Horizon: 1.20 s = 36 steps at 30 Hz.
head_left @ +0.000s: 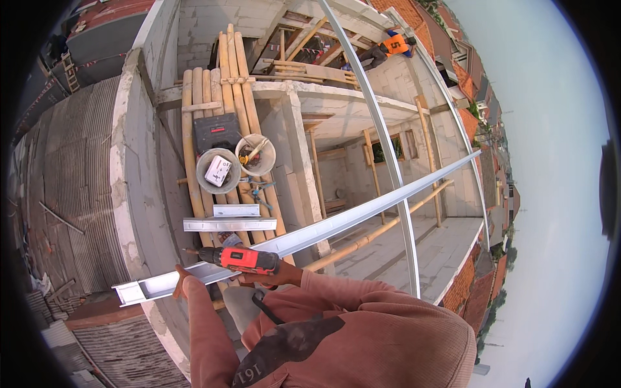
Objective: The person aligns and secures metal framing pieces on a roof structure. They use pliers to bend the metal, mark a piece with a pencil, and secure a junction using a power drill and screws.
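Observation:
My right hand (pixel 288 274) is closed around a red and black cordless drill (pixel 248 260); the drill hides most of the fingers. Its bit points left, just above a long silvery metal channel (pixel 336 224). That channel runs slantwise from the lower left to the far right wall. Near its left end (pixel 132 293), my left hand (pixel 184 283) grips the channel's edge, thumb above and fingers partly hidden. Two short metal channel pieces (pixel 229 224) lie beyond the drill on bamboo poles (pixel 189 155).
Two buckets (pixel 218 189) (pixel 265 169) with tools and a white box stand by a black case (pixel 217 132) on the poles. Another long metal beam (pixel 381 126) crosses beneath. Open rooms drop away between block walls (pixel 132 174). A person in an orange vest (pixel 395 44) is far off.

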### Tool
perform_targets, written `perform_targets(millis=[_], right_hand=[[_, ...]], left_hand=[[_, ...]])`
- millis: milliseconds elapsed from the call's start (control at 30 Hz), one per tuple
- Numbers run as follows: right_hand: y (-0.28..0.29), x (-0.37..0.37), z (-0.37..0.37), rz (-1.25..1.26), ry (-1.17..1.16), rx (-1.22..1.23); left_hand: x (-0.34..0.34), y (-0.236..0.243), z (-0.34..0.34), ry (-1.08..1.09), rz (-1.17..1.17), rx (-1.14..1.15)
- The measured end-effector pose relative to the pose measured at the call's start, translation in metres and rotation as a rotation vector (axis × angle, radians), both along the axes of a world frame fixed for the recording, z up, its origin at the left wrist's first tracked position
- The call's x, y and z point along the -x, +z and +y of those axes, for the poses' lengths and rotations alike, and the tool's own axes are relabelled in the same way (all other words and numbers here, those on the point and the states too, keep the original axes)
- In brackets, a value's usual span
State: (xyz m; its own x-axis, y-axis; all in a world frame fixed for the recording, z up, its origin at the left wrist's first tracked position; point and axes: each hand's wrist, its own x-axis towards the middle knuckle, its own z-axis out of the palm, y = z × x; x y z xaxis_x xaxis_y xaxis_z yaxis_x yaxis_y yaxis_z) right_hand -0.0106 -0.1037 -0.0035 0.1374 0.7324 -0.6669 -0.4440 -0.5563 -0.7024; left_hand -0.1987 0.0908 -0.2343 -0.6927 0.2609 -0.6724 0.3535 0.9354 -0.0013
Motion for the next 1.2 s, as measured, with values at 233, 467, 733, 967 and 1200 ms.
perform_targets(millis=[233,467,733,967,1200], right_hand=[[0.021,0.0,0.013,0.007,0.057,0.027],[0.034,-0.01,0.011,0.053,0.112,0.092],[0.017,-0.015,0.035,-0.057,0.246,0.081],[0.027,0.004,0.065,-0.287,0.351,-0.035],[0.016,0.02,0.126,-0.192,0.639,-0.01]], left_hand=[[-0.002,-0.025,0.015,-0.002,0.231,0.038],[-0.014,0.004,0.011,0.092,0.14,0.027],[0.016,0.034,-0.023,0.405,-0.438,-0.521],[0.056,0.014,-0.047,0.242,-0.638,-0.654],[0.07,0.02,-0.072,0.299,-0.883,-0.729]])
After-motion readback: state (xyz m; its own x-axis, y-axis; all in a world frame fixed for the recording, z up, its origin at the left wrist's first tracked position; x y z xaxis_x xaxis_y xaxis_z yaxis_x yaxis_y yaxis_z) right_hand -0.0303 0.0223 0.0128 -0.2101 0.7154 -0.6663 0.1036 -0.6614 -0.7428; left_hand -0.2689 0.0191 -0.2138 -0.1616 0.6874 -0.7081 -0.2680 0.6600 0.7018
